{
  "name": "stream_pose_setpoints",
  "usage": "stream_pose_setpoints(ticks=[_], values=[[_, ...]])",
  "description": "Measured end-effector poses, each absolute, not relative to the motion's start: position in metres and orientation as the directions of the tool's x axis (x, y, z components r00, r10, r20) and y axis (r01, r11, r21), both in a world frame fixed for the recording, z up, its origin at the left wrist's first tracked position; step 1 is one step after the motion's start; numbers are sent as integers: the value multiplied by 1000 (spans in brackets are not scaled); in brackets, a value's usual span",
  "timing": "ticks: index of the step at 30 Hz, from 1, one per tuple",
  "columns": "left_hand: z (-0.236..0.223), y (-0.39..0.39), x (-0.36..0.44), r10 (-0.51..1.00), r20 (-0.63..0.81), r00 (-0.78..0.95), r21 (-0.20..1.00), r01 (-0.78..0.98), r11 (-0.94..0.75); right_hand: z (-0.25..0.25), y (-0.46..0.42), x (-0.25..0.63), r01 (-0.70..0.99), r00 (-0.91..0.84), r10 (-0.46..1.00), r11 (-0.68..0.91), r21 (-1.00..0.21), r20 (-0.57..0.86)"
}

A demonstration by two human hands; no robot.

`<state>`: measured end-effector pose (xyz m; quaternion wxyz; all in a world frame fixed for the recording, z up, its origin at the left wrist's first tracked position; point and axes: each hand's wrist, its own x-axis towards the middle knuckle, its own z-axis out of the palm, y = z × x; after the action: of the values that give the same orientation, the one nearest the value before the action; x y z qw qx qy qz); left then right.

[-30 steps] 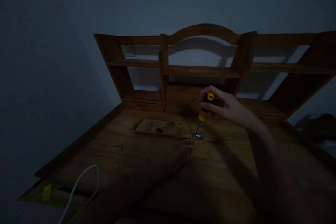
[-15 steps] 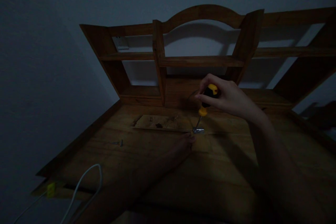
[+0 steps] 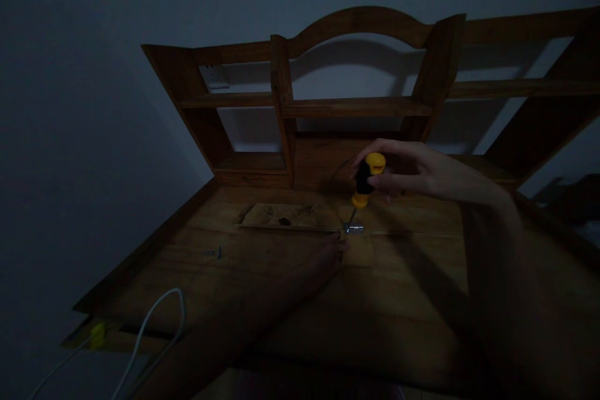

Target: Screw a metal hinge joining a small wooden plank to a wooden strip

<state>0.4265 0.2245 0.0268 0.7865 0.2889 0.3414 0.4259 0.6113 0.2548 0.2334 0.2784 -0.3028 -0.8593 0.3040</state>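
My right hand [image 3: 403, 172] is closed around the black-and-yellow handle of a screwdriver [image 3: 364, 178]. The screwdriver's shaft slants down, and its tip meets the left end of a small shiny metal fitting, seemingly a hinge [image 3: 355, 228]. That fitting lies at the far edge of a small pale wooden board [image 3: 359, 253]. At the board's left edge, my left hand [image 3: 330, 253] has its fingers bent and pressed together on it; dim light hides part of the grip. The screw head under the tip is too small to make out.
Two screws [image 3: 218, 253] lie left on the wooden desktop [image 3: 281, 300]. A rough, damaged wood strip [image 3: 281, 215] lies behind my left hand. A white cable [image 3: 145, 325] loops at the front left by a yellow object [image 3: 98, 335]. A wooden shelf unit [image 3: 356, 109] stands at the back.
My right hand has shifted its grip on the screwdriver handle, with the wrist turned and the fingers wrapped lower round it. The tip stays at the metal fitting. My left hand stays at the board.
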Motion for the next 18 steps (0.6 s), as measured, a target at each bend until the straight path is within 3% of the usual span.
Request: stream_pose_setpoints(ticks=[2, 6, 8, 18], values=[[28, 224, 426, 860, -283, 425, 745, -467, 476, 230, 256, 608, 373, -628, 698, 659, -653, 345], [24, 226, 426, 852, -277, 444, 736, -472, 485, 221, 265, 598, 499, -520, 655, 754, -428, 548], [22, 227, 426, 853, -278, 443, 735, -473, 485, 217, 269, 595, 534, -492, 637, 759, -372, 594], [25, 225, 427, 861, -286, 421, 723, -495, 482, 223, 270, 606, 378, -656, 618, 765, -521, 432]])
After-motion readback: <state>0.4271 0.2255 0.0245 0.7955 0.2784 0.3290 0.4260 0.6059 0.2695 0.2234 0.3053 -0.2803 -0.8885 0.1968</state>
